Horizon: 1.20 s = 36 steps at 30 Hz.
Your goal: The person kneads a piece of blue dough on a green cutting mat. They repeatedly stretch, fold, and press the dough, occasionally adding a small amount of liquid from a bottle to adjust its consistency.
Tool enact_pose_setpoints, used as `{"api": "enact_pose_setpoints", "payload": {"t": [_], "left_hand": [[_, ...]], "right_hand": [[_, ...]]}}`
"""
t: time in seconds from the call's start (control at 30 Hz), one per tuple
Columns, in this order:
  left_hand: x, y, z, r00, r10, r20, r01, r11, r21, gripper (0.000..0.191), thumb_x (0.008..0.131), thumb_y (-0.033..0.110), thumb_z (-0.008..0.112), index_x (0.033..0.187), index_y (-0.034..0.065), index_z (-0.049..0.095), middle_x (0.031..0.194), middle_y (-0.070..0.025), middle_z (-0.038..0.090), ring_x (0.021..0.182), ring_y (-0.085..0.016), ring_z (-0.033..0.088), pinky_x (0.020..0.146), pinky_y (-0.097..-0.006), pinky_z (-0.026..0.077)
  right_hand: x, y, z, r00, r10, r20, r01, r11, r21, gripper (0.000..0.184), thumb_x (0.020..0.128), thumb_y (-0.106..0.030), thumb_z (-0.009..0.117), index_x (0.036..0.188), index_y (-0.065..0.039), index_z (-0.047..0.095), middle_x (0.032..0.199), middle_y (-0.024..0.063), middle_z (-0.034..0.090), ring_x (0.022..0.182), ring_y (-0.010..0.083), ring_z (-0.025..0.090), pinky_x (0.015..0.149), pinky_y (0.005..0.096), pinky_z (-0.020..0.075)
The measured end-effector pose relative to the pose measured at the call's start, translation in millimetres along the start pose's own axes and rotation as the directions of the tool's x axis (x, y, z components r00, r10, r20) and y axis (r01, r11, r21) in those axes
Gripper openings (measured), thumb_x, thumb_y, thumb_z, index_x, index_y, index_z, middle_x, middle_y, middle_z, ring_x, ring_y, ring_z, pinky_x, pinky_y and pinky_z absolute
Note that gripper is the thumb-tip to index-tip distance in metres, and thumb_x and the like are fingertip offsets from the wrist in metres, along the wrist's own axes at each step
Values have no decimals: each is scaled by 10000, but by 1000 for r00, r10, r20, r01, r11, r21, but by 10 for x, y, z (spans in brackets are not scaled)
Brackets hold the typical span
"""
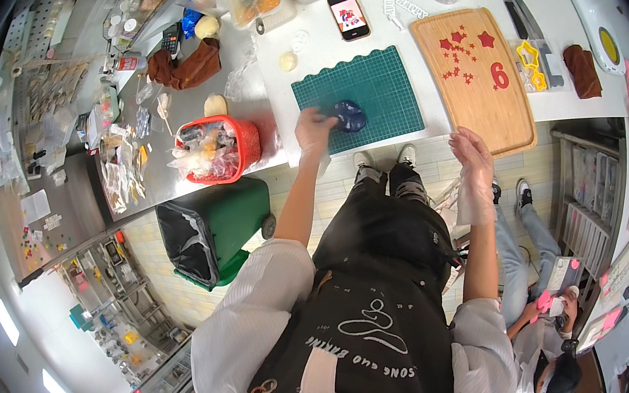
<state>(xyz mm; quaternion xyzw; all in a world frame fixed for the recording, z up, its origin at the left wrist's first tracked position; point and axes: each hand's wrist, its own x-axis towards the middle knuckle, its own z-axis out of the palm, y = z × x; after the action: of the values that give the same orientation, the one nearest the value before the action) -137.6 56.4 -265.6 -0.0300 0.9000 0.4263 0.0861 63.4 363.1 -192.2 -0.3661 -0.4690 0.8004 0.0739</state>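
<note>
A dark blue lump (349,116), which looks like fondant, lies on a green gridded cutting mat (392,83) with one wavy edge. My left hand (314,129), in a clear plastic glove, has its fingertips at the lump's left edge; whether they grip it is unclear. Also gloved, my right hand (474,159) hovers by the near edge of a wooden board (489,114), holding nothing that I can see. Red stars of several sizes (455,55) and a red number (499,76) rest on that board. A pale round ball (288,61) sits left of the mat.
A phone (349,16) showing a picture lies beyond the mat. Yellow star cutters (530,58) and a brown cloth (582,71) are at the right. A red basket of wrapped lumps (243,147) stands left, above a green bin (238,228). Another person (542,339) sits at lower right.
</note>
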Motion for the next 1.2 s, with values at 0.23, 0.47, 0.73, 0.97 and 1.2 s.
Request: {"api": "enact_pose_setpoints", "payload": {"t": [0.23, 0.47, 0.73, 0.97, 1.2], "left_hand": [[-1002, 826, -192, 566, 229, 792, 438, 731, -524, 477, 885, 216, 799, 1290, 29, 630, 1098, -58, 691, 1041, -131, 641, 946, -310, 520], [-1155, 1031, 55, 290, 583, 759, 18, 789, -614, 555, 809, 136, 857, 1289, -7, 618, 1175, -97, 698, 1092, -175, 638, 945, -344, 523], [-940, 801, -350, 142, 532, 835, -107, 847, -521, 227, 860, 111, 792, 1054, 8, 739, 995, -100, 759, 966, -200, 710, 867, -339, 555], [-239, 437, -968, 867, 286, 407, 485, -668, -564, 617, 887, 646, 637, 1318, 204, 653, 1252, -25, 705, 1213, -237, 607, 1115, -531, 367], [-115, 419, -1248, 902, -6, 432, 335, -622, -708, 741, 795, 718, 678, 1336, 213, 634, 1309, -20, 688, 1337, -262, 544, 1205, -596, 257]], "right_hand": [[-227, -96, 598, 949, -61, 309, -221, 573, 790, 598, 1003, -489, 580, 1397, -42, 539, 1344, 163, 630, 1273, 304, 574, 1183, 542, 342], [-343, -89, 1429, 772, -234, 591, -471, 412, 780, 723, 917, -614, 613, 1377, -58, 578, 1364, 138, 638, 1286, 320, 577, 1218, 603, 264], [-409, -90, 1823, 860, 94, 501, -285, 904, 320, 393, 838, -263, 839, 1153, -71, 706, 1079, 49, 720, 973, 186, 652, 926, 366, 512], [-648, 250, 2244, 864, 330, 380, -70, 826, -559, 415, 936, -359, 727, 1168, -19, 678, 977, 24, 686, 876, 124, 609, 849, 292, 491], [-601, 1022, 2667, 644, 486, 590, 13, 765, -644, 335, 938, -306, 734, 825, 7, 699, 674, 32, 639, 612, 125, 596, 610, 304, 503]]}}
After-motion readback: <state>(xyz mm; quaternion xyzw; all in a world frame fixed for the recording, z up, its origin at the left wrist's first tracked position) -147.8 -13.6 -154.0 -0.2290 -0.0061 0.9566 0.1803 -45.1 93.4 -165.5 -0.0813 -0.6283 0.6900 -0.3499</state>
